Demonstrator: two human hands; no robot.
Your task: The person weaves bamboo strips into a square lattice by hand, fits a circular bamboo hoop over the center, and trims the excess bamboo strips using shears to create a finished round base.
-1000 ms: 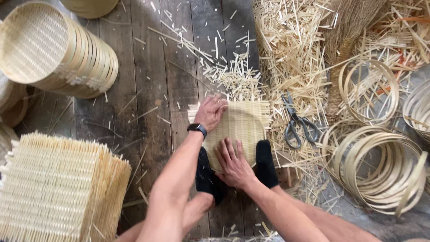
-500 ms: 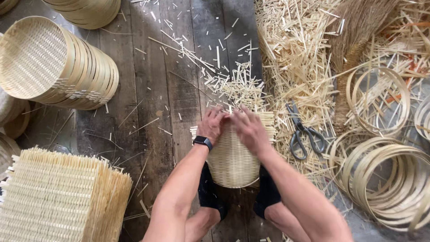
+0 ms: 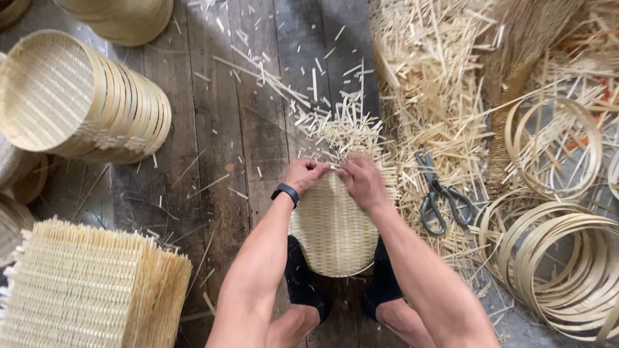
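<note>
A round woven bamboo mat (image 3: 335,229) lies on the plank floor between my two black-socked feet. My left hand (image 3: 304,176), with a black band on its wrist, pinches the mat's far edge. My right hand (image 3: 362,182) grips the same far edge just beside it. The fingertips of both hands meet at the rim, where loose strip ends stick out. The near rim of the mat curves down between my feet.
Grey-handled scissors (image 3: 440,196) lie right of the mat among bamboo offcuts (image 3: 432,84). Bamboo hoops (image 3: 567,258) are heaped at the right. A row of nested woven baskets (image 3: 84,103) lies on its side at upper left. Square woven mats (image 3: 84,290) are stacked at lower left.
A second ago both hands pressed flat on the mat near my feet. They have since moved to its far edge and closed on it, and the view has shifted slightly.
</note>
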